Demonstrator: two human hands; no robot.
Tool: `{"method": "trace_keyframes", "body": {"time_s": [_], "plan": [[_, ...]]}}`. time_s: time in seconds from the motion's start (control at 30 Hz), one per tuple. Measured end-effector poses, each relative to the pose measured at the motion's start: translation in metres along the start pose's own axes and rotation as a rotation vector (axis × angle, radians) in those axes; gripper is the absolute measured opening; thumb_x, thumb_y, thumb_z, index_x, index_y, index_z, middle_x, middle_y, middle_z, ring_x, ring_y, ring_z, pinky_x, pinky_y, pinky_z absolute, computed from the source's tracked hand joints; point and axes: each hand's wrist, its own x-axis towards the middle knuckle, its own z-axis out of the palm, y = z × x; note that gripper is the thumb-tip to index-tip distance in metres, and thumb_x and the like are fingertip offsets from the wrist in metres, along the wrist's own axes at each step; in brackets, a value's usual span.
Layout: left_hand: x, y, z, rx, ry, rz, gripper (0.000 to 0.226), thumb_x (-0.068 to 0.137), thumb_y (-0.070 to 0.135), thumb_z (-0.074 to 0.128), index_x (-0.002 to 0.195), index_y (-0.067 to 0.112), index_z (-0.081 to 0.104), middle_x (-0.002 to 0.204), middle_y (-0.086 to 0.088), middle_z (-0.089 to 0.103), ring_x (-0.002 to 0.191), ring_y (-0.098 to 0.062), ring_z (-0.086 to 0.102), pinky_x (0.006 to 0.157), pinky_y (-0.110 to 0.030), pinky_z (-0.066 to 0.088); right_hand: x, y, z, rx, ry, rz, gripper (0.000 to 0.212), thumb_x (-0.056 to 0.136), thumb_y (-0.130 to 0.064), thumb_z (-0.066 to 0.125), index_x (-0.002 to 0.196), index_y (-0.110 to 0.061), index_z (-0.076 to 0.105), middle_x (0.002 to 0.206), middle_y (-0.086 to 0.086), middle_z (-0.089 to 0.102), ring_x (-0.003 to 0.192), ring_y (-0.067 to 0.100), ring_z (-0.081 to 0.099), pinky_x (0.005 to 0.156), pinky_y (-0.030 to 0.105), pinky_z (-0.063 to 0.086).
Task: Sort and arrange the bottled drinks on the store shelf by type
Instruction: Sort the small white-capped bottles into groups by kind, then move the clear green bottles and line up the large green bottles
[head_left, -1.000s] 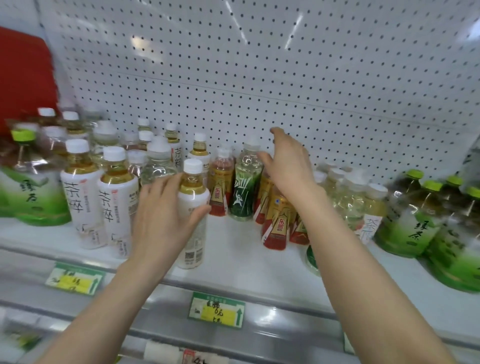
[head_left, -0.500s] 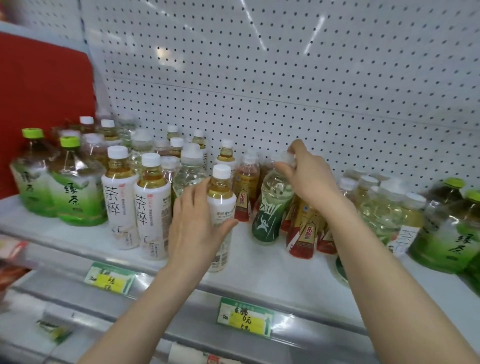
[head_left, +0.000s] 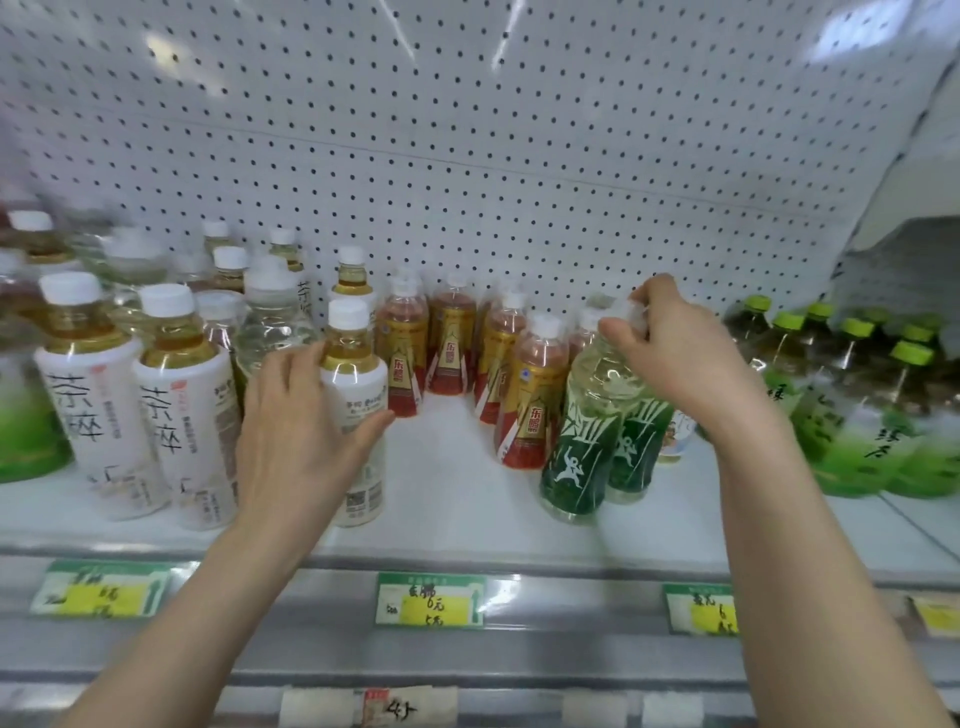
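While the left hand (head_left: 301, 431) stays wrapped round a white-label tea bottle (head_left: 353, 410) just left of the red-and-gold bottles (head_left: 530, 395), the right hand (head_left: 680, 353) pinches the cap of a green-label bottle (head_left: 584, 436) just right of them, touching its twin (head_left: 631, 447). Step looks like grouping green-labels; next calls for letting go, then sliding the tea bottle left toward its row. Half a second ago the green-label bottle was tilted among the red-and-gold ones.

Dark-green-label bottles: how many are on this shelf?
2 bottles. Both stand right of centre below the right hand, which pinches a cap: one in front, one close behind on its right. Others may be hidden behind the arm.
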Motion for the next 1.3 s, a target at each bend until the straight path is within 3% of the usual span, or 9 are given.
{"method": "trace_keyframes", "body": {"time_s": [0.1, 0.2, 0.27, 0.37, 0.43, 0.57, 0.77, 1.0, 1.3], "plan": [[-0.001, -0.007, -0.001, 0.057, 0.015, 0.055, 0.089, 0.072, 0.052, 0.075, 0.141, 0.010, 0.038, 0.137, -0.011, 0.047, 0.126, -0.030, 0.041, 0.104, -0.043, 0.037, 0.005, -0.012, 0.008, -0.122, 0.123, -0.008, 0.042, 0.097, -0.033, 0.053, 0.130, -0.008, 0.044, 0.115, 0.013, 0.062, 0.109, 0.033, 0.053, 0.092, 0.046, 0.047], [-0.001, -0.013, -0.001, 0.118, 0.024, 0.106, 0.093, 0.072, 0.059, 0.069, 0.143, 0.009, 0.037, 0.138, -0.011, 0.049, 0.123, -0.029, 0.041, 0.102, -0.042, 0.038, 0.013, -0.040, 0.026, -0.166, 0.382, -0.187, 0.047, 0.095, -0.023, 0.057, 0.137, -0.007, 0.044, 0.129, 0.016, 0.056, 0.125, 0.034, 0.041, 0.102, 0.041, 0.036], [-0.001, -0.015, -0.001, 0.112, 0.019, 0.119, 0.098, 0.072, 0.061, 0.068, 0.146, 0.009, 0.031, 0.138, -0.011, 0.049, 0.123, -0.028, 0.041, 0.102, -0.041, 0.039, 0.027, -0.060, 0.044, -0.255, 0.277, -0.213, 0.044, 0.096, -0.021, 0.056, 0.137, -0.008, 0.045, 0.126, 0.015, 0.059, 0.124, 0.033, 0.042, 0.097, 0.039, 0.039], [-0.001, -0.020, -0.001, 0.091, 0.020, 0.186, 0.099, 0.073, 0.058, 0.069, 0.148, 0.008, 0.028, 0.139, -0.012, 0.048, 0.125, -0.026, 0.038, 0.104, -0.039, 0.037, 0.054, -0.075, 0.067, -0.644, -0.099, -0.013, 0.042, 0.094, -0.025, 0.051, 0.134, -0.011, 0.046, 0.125, 0.012, 0.061, 0.121, 0.032, 0.048, 0.084, 0.039, 0.040], [0.000, -0.027, -0.002, 0.045, -0.007, 0.219, 0.098, 0.073, 0.054, 0.071, 0.150, 0.012, 0.027, 0.142, -0.009, 0.046, 0.127, -0.023, 0.036, 0.105, -0.034, 0.030, 0.064, -0.076, 0.073, -0.771, -0.200, 0.062, 0.050, 0.089, -0.031, 0.057, 0.134, -0.012, 0.046, 0.124, 0.009, 0.061, 0.116, 0.031, 0.054, 0.085, 0.040, 0.043], [0.005, -0.038, -0.004, -0.018, 0.019, 0.298, 0.086, 0.076, 0.053, 0.066, 0.147, 0.014, 0.035, 0.139, -0.007, 0.048, 0.126, -0.024, 0.041, 0.106, -0.031, 0.029, 0.069, -0.082, 0.081, -0.484, -0.205, -0.048, 0.068, 0.078, -0.038, 0.076, 0.132, -0.014, 0.043, 0.121, 0.011, 0.052, 0.107, 0.031, 0.056, 0.071, 0.035, 0.042], [0.015, -0.042, -0.004, 0.008, 0.051, 0.397, 0.076, 0.083, 0.060, 0.058, 0.137, 0.009, 0.047, 0.131, -0.008, 0.055, 0.122, -0.028, 0.046, 0.107, -0.038, 0.035, 0.080, -0.100, 0.117, -0.126, -0.062, -0.074, 0.068, 0.080, -0.055, 0.070, 0.131, -0.016, 0.048, 0.123, 0.010, 0.051, 0.112, 0.033, 0.055, 0.080, 0.038, 0.044], [0.014, -0.051, 0.002, 0.004, 0.058, 0.428, 0.079, 0.082, 0.058, 0.060, 0.141, 0.009, 0.044, 0.132, -0.006, 0.054, 0.125, -0.026, 0.045, 0.112, -0.033, 0.027, 0.085, -0.088, 0.166, -0.107, 0.020, -0.138, 0.080, 0.089, -0.028, 0.068, 0.151, -0.013, 0.021, 0.150, 0.023, 0.027, 0.137, 0.040, 0.033, 0.107, 0.045, 0.038], [0.008, -0.047, 0.001, -0.027, 0.019, 0.380, 0.075, 0.085, 0.055, 0.058, 0.143, 0.011, 0.040, 0.135, -0.005, 0.051, 0.130, -0.022, 0.040, 0.116, -0.019, 0.011, 0.087, -0.090, 0.167, -0.089, 0.082, -0.116, 0.074, 0.090, -0.020, 0.068, 0.150, -0.015, 0.024, 0.150, 0.021, 0.030, 0.136, 0.034, 0.033, 0.102, 0.038, 0.041]]}}
